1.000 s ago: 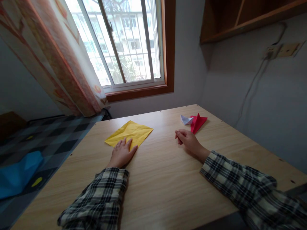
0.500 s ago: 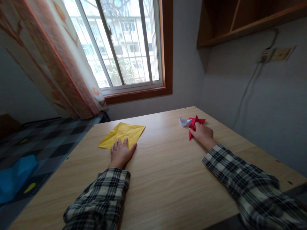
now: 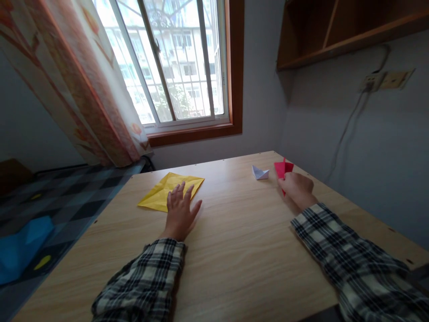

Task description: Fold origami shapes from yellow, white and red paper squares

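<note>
I see my right hand [image 3: 296, 187] at the right of centre, curled shut around the red folded paper [image 3: 283, 169]; the paper's upper part sticks up past my fingers, lifted at least partly off the wooden desk [image 3: 241, 250]. My left hand [image 3: 181, 210] sits left of centre with fingers spread, its fingertips over the near edge of the yellow sheet [image 3: 169, 190]; it grips nothing, and I cannot tell whether the fingers press the sheet or hover just above it.

As for progress, I judge the red piece is already well folded into a pointed shape, and the small white folded piece [image 3: 260, 172] just left of it looks finished and set aside. The yellow sheet lies flat and creased but essentially unfolded, so that one looks barely begun.

For room: the middle and lower part of the desk between my plaid sleeves [image 3: 144, 281] is open wood. The red and white pieces lie near the desk's far right corner, close to the wall [image 3: 368, 156]. The yellow sheet lies near the desk's left edge, beyond which the floor [image 3: 60, 197] drops away at the left of the frame.
</note>
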{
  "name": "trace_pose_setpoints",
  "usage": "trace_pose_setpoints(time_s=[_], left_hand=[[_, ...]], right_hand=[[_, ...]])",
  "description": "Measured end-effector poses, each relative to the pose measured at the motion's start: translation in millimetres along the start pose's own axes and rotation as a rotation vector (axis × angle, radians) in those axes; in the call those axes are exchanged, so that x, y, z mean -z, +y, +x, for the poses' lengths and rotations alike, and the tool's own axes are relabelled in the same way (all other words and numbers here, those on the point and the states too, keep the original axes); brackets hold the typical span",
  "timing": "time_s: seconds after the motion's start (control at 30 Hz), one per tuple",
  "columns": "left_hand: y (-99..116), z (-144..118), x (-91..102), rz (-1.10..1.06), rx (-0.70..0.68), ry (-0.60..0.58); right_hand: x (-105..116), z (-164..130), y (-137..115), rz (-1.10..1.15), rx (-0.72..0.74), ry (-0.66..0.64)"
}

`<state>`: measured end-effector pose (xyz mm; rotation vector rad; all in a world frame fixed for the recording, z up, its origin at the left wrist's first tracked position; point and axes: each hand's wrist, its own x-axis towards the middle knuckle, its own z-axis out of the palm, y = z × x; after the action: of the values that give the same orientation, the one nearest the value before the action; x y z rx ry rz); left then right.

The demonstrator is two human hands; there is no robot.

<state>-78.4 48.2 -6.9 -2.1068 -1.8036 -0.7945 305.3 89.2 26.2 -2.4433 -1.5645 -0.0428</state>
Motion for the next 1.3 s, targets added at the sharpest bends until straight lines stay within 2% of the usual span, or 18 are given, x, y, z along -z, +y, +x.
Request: trace_pose_setpoints(time_s=[0.07,0.13,0.2,0.27,0.3,0.4,0.53,0.67,0.73,0.87,0.97,1.03,1.2,1.3], left_hand=[[11,-1,-0.9,-0.122,-0.046,0.009],[25,-4,-0.4,-0.284,-0.082,0.008],[41,-9,1.6,-0.465,-0.078,-0.037],[56,-14,4.8,-0.637,-0.021,-0.122],[62,-17,6.5,-0.721,0.023,-0.178],[77,-23,11.0,-0.974,0.157,-0.331],[90,-28,12.8,-1.323,0.313,-0.421],[96,-31,10.7,-1.543,0.426,-0.454],[97,-32,8.9,-1.608,0.448,-0.429],[94,-32,5.0,-1.630,0.464,-0.403],[92,-33,3.7,-1.589,0.454,-0.344],[93,-32,4.2,-1.569,0.432,-0.294],[95,-31,7.2,-1.566,0.366,-0.266],[95,-31,9.4,-1.562,0.393,-0.230]], right_hand=[[6,-1,1,0.111,0.038,0.136],[8,-6,-4,0.322,0.119,0.263],[5,-15,-17,0.683,0.226,0.274],[-1,-30,-35,1.101,0.364,0.108],[-4,-40,-44,1.251,0.367,-0.007],[-12,-73,-68,1.463,0.400,-0.351],[-17,-106,-81,1.527,0.471,-0.593],[-24,-118,-87,1.552,0.509,-0.701],[-31,-120,-89,1.523,0.557,-0.700],[-43,-119,-91,1.454,0.729,-0.595],[-45,-119,-89,1.403,0.700,-0.426],[-43,-119,-87,1.378,0.682,-0.363],[-43,-117,-87,1.402,0.700,-0.454],[-45,-115,-88,1.521,0.611,-0.536]])
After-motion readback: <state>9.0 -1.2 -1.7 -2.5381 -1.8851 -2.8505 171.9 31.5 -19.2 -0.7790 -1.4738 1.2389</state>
